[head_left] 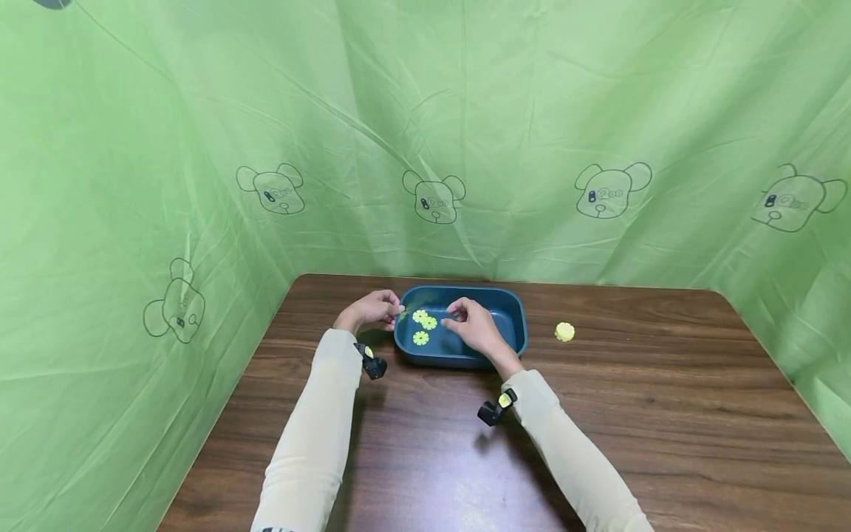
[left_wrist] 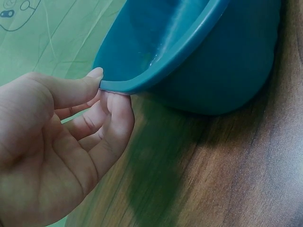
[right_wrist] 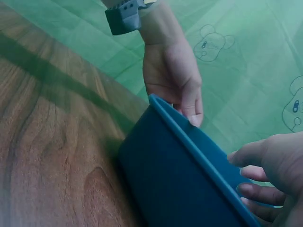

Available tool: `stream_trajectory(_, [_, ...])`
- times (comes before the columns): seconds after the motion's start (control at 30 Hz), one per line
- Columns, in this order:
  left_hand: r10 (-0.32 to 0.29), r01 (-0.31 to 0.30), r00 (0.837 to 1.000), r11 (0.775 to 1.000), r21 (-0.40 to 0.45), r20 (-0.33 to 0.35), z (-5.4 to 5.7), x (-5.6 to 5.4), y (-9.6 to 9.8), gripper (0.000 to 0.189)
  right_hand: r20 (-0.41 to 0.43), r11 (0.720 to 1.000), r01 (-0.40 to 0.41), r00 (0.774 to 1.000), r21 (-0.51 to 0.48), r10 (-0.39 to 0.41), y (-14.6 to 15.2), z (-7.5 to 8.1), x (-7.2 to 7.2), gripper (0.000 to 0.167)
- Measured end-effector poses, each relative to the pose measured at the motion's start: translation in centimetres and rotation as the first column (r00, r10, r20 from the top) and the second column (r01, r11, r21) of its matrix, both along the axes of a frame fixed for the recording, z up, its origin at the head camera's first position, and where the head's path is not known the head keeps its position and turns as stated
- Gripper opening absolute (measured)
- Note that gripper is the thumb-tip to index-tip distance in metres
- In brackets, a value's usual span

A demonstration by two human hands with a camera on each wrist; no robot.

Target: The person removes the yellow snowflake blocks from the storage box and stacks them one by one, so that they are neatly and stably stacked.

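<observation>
A dark blue rectangular basin (head_left: 459,362) with rounded corners rests on the table. My left hand (head_left: 377,309) is at its left end; in the left wrist view, the thumb and bent fingers pinch the basin's rim (left_wrist: 124,86). Over the inside of the basin hovers my right hand (head_left: 475,326), thumb and fingers apart and loosely bent, with nothing visible between them. Three yellow-green flower-shaped pieces lie in the left part of the basin: one upper piece (head_left: 419,315), one beside it (head_left: 429,323) and one lower piece (head_left: 421,338). The right wrist view hides the pieces behind the basin wall.
Right of the basin, a short stack of yellow-green flower-shaped pieces (head_left: 564,332) stands on the brown wooden table (head_left: 651,391). A green curtain (head_left: 518,244) printed with bear heads hangs behind the table and along its sides.
</observation>
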State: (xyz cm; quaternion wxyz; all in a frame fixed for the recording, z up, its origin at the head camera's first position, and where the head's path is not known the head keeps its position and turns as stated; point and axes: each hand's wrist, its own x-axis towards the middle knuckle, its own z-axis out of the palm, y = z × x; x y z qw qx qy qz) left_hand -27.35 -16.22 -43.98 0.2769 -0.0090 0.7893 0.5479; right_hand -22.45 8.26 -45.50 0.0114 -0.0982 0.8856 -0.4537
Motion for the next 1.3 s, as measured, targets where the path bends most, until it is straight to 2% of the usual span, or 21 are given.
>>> stream_trajectory(0.23, [0.007, -0.007, 1.000, 1.000, 0.010, 0.005, -0.1, 0.0, 0.1, 0.008, 0.011, 0.996, -0.060, 0.998, 0.059, 0.060, -1.2, -1.1, -1.2, 0.029])
stream_trajectory(0.43, [0.003, -0.003, 1.000, 1.000, 0.007, 0.009, 0.0, -0.1, 0.2, 0.008, 0.024, 0.981, -0.098, 0.995, 0.166, 0.096, -2.4, -1.5, -1.9, 0.026])
stream_trajectory(0.6, [-0.007, 0.007, 1.000, 1.000, -0.002, 0.012, 0.1, -0.1, 0.1, 0.008, 0.022, 0.947, -0.136, 0.991, 0.291, 0.136, -3.2, -1.7, -2.1, 0.025])
stream_trajectory(0.83, [-0.004, 0.004, 1.000, 1.000, 0.007, 0.015, 0.2, 0.0, 0.2, 0.008, 0.007, 0.874, -0.174, 0.981, 0.454, 0.192, -3.8, -2.1, -2.3, 0.028])
stream_trajectory(1.17, [-0.010, 0.010, 1.000, 1.000, 0.006, 0.019, 0.5, 0.0, 0.1, 0.008, -0.020, 0.822, -0.203, 0.968, 0.532, 0.252, -4.2, -2.0, -2.1, 0.027])
stream_trajectory(1.3, [-0.007, 0.007, 1.000, 1.000, 0.015, 0.025, 0.4, -0.1, 0.1, 0.008, -0.016, 0.819, -0.205, 0.968, 0.535, 0.252, -4.3, -1.8, -2.0, 0.026])
